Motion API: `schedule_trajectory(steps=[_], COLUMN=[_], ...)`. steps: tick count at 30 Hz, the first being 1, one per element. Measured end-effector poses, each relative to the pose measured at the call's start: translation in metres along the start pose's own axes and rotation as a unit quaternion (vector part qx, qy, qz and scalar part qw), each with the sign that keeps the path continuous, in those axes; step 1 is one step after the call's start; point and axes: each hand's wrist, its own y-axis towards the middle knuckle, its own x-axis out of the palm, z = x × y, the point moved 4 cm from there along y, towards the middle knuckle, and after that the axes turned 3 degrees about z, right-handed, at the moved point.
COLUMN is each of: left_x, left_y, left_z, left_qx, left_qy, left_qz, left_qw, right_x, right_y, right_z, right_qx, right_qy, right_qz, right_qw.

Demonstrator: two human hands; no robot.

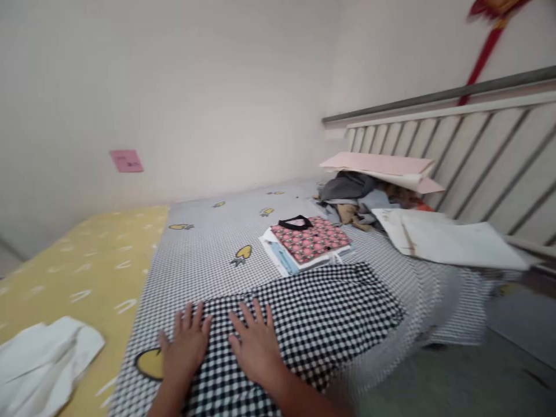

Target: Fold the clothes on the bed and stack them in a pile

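Observation:
Black-and-white checked trousers [321, 313] lie spread out on the bed, the waistband end toward the right. My left hand [186, 341] rests palm down with fingers apart at the left end of the cloth. Beside it, my right hand [256, 341] presses flat on the same cloth, fingers spread. Neither hand grips anything. Just beyond the trousers sits a small stack of folded clothes, topped by a pink-and-black patterned shirt [310, 238] with a black collar. The lower end of the trousers runs out of view under my forearms.
A grey checked sheet [204, 249] and a yellow sheet [108, 249] cover the bed. White crumpled cloth [52, 365] lies at left. Piled clothes [351, 197], a pink board [382, 164] and a white sheet-like piece [452, 237] lie by the bed rail [478, 136].

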Motion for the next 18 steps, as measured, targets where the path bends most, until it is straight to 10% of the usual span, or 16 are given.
schedule_trajectory(steps=[8,18], left_x=[0.008,-0.004], left_y=[0.004,-0.058], left_z=[-0.008,-0.007], left_qx=[0.022,0.064], left_qy=[-0.030,-0.002], left_qz=[0.043,0.030], left_qw=[0.998,0.997], right_x=[-0.018,-0.007], right_y=[0.000,0.006], right_z=[-0.010,-0.005], right_qx=[0.022,0.017], right_qy=[0.034,-0.005], right_qz=[-0.025,-0.028], right_qw=[0.999,0.999])
